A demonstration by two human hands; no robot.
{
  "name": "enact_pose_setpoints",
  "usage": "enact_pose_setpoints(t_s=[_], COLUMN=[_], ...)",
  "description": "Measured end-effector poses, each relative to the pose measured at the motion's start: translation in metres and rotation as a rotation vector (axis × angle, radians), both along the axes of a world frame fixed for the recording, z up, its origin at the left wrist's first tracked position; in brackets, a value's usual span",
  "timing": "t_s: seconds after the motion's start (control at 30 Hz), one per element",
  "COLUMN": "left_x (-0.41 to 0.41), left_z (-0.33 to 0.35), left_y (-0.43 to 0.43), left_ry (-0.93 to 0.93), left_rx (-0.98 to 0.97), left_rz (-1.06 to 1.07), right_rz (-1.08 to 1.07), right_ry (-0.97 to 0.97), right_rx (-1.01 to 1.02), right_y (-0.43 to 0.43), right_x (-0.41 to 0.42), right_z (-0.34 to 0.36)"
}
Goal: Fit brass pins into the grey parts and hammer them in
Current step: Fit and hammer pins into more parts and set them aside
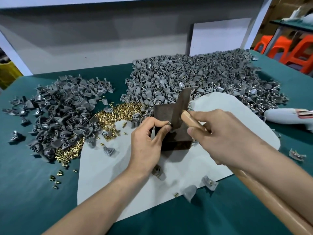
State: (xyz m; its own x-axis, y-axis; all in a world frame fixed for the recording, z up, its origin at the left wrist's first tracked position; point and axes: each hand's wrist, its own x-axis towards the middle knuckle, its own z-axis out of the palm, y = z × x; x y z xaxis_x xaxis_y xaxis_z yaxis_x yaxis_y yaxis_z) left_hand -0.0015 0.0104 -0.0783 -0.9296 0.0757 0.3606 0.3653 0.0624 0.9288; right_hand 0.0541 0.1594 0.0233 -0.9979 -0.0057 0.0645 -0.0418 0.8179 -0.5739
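This is a small workshop or factory assembly bench. A table (25, 192) covered in green cloth carries bulk stock: a large heap of grey parts (194, 77), a second heap (64, 107) to the left, and a spill of brass pins (118, 112) between them. A dark metal block (171, 133) stands on a pale mat (105, 175) as an anvil. Behind the table are cardboard boxes (286, 4), stacked orange stools (288, 48) and a metal shelf (288, 26).
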Motion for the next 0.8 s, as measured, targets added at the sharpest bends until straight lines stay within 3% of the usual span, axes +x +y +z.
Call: enact_pose_setpoints(t_s=[0.4, 0.57, 0.7, 0.8], left_x=[0.001, 0.002, 0.003, 0.002], left_z=[0.001, 0.001, 0.003, 0.004], left_y=[0.000, 0.000, 0.000, 0.000], left_ry=[-0.011, -0.019, -0.037, -0.065], left_rx=[-0.017, -0.047, -0.061, -0.015], left_rz=[0.013, 0.022, 0.019, -0.007], right_rz=[-0.023, -0.109, -0.251, -0.321], right_ry=[0.101, 0.151, 0.151, 0.120], right_rx=[0.020, -0.178, 0.100, 0.091], right_y=[0.005, 0.034, 0.065, 0.076], right_x=[-0.006, -0.005, -0.011, -0.016], right_z=[0.003, -0.009, -0.037, -0.052])
